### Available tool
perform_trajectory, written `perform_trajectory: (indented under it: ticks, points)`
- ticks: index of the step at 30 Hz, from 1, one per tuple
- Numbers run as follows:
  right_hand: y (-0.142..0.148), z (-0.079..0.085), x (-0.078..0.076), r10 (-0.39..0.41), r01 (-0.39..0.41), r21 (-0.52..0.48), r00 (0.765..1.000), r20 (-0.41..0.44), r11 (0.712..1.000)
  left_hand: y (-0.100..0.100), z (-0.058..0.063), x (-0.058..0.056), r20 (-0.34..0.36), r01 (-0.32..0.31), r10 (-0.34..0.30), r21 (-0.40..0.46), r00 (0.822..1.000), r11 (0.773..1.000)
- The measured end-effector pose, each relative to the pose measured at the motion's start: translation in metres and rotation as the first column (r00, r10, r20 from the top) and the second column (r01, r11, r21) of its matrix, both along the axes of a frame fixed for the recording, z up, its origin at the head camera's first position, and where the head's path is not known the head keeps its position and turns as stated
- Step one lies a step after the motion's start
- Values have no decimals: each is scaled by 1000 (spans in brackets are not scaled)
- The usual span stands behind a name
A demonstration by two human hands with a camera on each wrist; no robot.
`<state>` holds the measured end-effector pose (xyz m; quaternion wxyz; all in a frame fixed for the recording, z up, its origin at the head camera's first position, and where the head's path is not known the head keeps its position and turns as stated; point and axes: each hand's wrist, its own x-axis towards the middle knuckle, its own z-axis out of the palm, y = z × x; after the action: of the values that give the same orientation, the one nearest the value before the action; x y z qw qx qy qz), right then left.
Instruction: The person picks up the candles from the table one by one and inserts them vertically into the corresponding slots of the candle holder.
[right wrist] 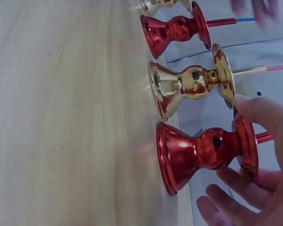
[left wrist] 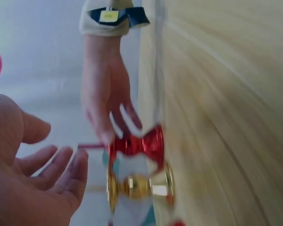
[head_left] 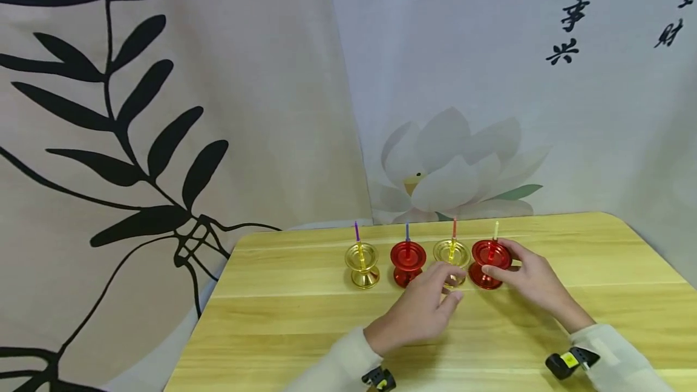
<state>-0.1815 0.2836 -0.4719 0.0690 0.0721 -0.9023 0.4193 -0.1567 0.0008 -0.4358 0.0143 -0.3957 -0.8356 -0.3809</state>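
Observation:
My right hand (head_left: 536, 280) holds the dish of the rightmost red candle holder (right wrist: 179, 155), thumb on one side and fingers on the other. A thin yellow candle (head_left: 495, 230) stands upright in it. My left hand (head_left: 415, 312) hovers apart in front of the neighbouring gold candle holder (right wrist: 191, 82), its fingers loosely bent around nothing; it partly hides that holder in the head view. A reddish candle (head_left: 454, 228) rises from this gold holder. Further left come a red candle holder (head_left: 408, 257) with a blue candle (head_left: 407, 232) and a gold candle holder (head_left: 365, 277) with a purple candle (head_left: 357, 231).
The candle holders form a row near the back edge of a light wooden table (head_left: 283, 319). Behind hangs a pale cloth backdrop (head_left: 283, 107) printed with dark leaves, a lotus and characters. Each sleeve carries a black strap device, one at the right wrist (head_left: 572, 362).

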Motion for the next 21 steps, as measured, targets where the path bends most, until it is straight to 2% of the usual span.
perform_trajectory:
  ticks: [4, 6, 9, 12, 15, 18, 21]
  points:
    - [2, 0, -1, -8, 8, 23, 1000, 17, 1000, -45, -3, 3, 56, -56, 52, 79, 997, 995]
    - [4, 1, -2, -4, 3, 30, 1000, 25, 1000, -67, -5, 3, 81, -120, 113, 87, 990, 989]
    - [8, 1, -2, -3, 1, 52, 1000, 30, 999, -98, -7, 1, 101, -237, 229, 67, 968, 969]
    - [11, 2, 0, -4, 2, 65, 999, 39, 998, -124, -9, -5, 69, -362, 358, 53, 931, 931]
    - [14, 2, 1, 2, -6, 76, 999, 48, 997, -147, -12, -16, 3, -474, 474, 55, 880, 879]
    - [20, 3, 2, 29, -33, 80, 999, 41, 996, -167, -16, -33, -73, -547, 547, 21, 834, 837]
    - [32, 2, 0, 69, -69, 119, 998, 5, 990, -186, -20, -54, -148, -585, 571, -68, 807, 808]
